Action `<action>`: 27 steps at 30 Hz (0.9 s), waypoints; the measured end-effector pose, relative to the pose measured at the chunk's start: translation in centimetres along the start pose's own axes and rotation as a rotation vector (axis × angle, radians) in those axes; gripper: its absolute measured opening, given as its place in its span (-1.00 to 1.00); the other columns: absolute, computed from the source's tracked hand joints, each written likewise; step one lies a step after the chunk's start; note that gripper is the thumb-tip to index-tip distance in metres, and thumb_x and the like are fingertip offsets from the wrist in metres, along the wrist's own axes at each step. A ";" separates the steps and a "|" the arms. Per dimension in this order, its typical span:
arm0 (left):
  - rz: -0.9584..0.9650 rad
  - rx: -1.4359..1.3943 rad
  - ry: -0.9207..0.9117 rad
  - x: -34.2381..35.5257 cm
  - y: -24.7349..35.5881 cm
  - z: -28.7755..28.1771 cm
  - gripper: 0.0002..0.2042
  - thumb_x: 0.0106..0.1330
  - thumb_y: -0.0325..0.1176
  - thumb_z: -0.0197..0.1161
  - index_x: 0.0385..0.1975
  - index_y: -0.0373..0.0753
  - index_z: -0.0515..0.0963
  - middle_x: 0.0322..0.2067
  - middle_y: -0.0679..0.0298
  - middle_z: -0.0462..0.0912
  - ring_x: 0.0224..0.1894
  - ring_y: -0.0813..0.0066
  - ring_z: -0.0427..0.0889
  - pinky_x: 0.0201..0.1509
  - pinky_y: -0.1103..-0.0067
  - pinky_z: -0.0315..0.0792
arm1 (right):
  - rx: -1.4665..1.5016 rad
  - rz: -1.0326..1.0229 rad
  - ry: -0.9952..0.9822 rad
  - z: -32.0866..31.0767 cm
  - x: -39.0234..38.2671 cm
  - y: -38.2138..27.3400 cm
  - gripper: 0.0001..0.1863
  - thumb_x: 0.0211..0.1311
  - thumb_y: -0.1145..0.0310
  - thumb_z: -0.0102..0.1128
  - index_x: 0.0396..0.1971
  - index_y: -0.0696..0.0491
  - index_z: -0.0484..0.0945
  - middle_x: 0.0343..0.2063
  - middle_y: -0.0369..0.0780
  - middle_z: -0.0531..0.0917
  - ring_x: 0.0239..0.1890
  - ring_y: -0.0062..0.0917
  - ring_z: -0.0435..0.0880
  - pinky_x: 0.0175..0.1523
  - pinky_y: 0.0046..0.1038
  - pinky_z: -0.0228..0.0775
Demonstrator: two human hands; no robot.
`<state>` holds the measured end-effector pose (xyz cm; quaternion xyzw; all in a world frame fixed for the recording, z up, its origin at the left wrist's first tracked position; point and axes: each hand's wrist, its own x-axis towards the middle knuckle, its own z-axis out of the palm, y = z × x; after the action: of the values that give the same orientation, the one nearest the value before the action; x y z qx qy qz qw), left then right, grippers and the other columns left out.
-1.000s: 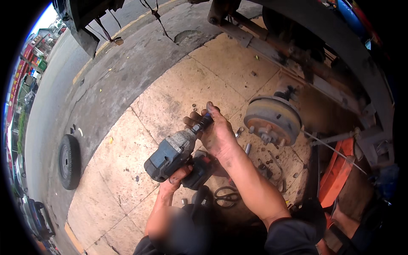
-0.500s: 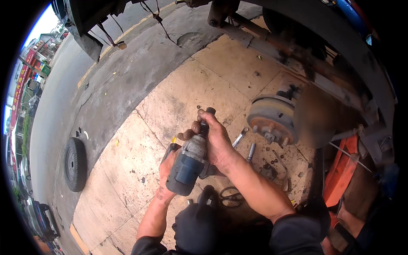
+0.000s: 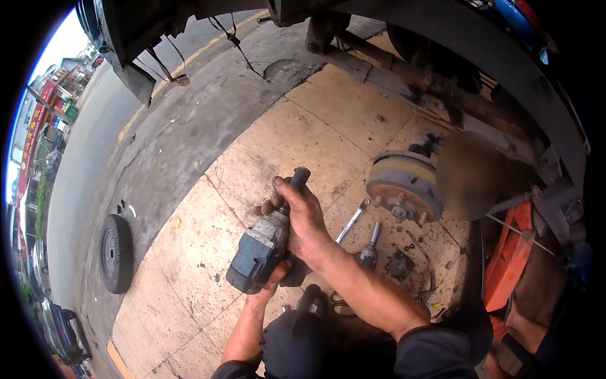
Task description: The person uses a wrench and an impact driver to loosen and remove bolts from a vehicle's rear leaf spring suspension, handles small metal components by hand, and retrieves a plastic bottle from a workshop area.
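Observation:
A dark blue-and-grey impact wrench (image 3: 255,256) is held out in front of me, its black socket (image 3: 300,178) pointing up and away, tilted right. My right hand (image 3: 304,221) is closed around the nose of the tool, just below the socket. Under the body, my left hand (image 3: 275,278) grips the handle; the tool hides most of its fingers. Right of the tool, a combination wrench (image 3: 352,221) lies on the tiles. Beyond my right forearm stands a rusty brake drum (image 3: 404,186) with studs around its hub, apart from both hands.
Near the drum lie a tool with a metal shaft (image 3: 375,237) and several small parts (image 3: 399,264). An orange metal stand (image 3: 508,256) is at the right. Overhead run an axle beam (image 3: 391,79) and vehicle frame. At the left, a tire (image 3: 116,254) stands near the road.
The impact wrench has moved left and turned, showing more of its side. My right hand has shifted left and down with it; my left hand has moved right and down beneath the body.

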<state>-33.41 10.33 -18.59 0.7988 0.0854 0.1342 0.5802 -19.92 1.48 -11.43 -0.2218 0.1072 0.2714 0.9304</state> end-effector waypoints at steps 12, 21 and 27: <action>-0.005 -0.520 0.018 11.7 4.6 0.9 -0.75 0.12 -0.41 0.30 -0.20 -0.30 0.56 -0.34 0.34 0.57 -0.27 0.51 0.52 -0.14 0.57 0.41 | -0.420 -0.135 -0.230 5.7 4.3 -7.0 -0.69 0.37 0.13 0.04 -0.16 0.09 0.44 -0.26 -0.14 0.63 -0.16 -0.50 0.58 0.05 -0.41 0.37; 0.129 -0.422 0.007 21.4 5.9 3.5 -0.74 0.11 -0.56 0.28 -0.17 -0.31 0.53 -0.33 0.32 0.61 -0.29 0.48 0.60 -0.17 0.50 0.51 | -0.453 -0.163 -0.211 7.2 11.8 -12.4 -0.64 0.46 0.21 -0.22 -0.09 0.16 0.47 -0.12 -0.14 0.61 0.01 -0.41 0.53 0.21 -0.35 0.25; 0.396 0.084 -0.027 23.5 6.1 0.9 -0.69 0.05 -0.50 0.33 -0.15 -0.27 0.55 -0.35 0.22 0.65 -0.33 0.36 0.63 -0.19 0.47 0.52 | -0.203 -0.163 -0.330 5.8 13.7 -12.3 -0.69 0.44 0.16 -0.12 -0.11 0.08 0.47 -0.12 -0.15 0.64 -0.06 -0.44 0.58 0.15 -0.37 0.31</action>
<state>-10.90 14.45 -10.34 0.8252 -0.0755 0.2311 0.5098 -1.32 1.19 -6.35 -0.2750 -0.0927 0.2371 0.9271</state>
